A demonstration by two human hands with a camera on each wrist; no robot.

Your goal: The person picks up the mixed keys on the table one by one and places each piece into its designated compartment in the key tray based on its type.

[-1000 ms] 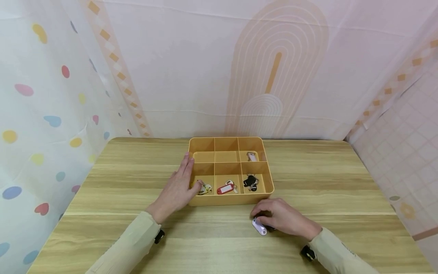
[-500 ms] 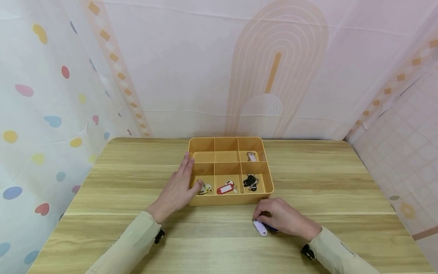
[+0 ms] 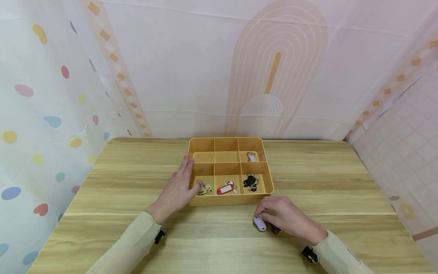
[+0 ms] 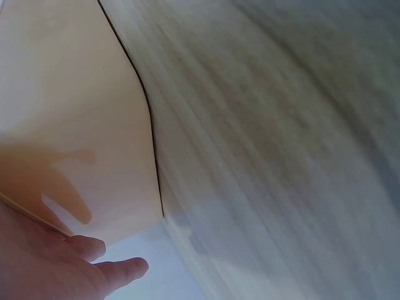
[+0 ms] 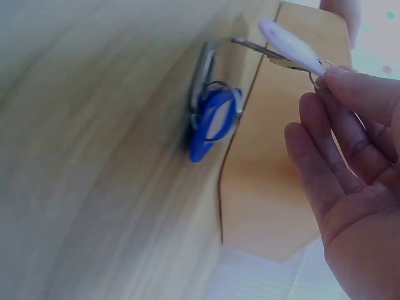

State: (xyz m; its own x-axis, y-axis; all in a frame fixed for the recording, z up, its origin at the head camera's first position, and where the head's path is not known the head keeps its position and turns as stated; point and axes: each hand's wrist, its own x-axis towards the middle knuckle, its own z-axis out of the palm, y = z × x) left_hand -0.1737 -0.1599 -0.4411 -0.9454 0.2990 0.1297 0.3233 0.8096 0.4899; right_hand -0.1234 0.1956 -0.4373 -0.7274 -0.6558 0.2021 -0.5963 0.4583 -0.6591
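Observation:
My right hand pinches a metal ring between thumb and fingertips, in front of the box's front right corner. From that ring hang a lilac key tag and a key, just above the table. A blue key tag with its ring and metal keys lies on the table below this hand, mostly hidden in the head view. My left hand rests along the left wall of an orange divided box, fingers straight, thumb over the front left compartment.
Inside the box, yellow-tagged keys lie front left and a red key tag front middle. Black-tagged keys sit front right, a pale tag back right. The wooden table ends at a patterned curtain.
My right hand has risen slightly, and the lilac tag has lifted and tilted with it. The darker keys beneath now show apart from it. My left hand and the box stay put.

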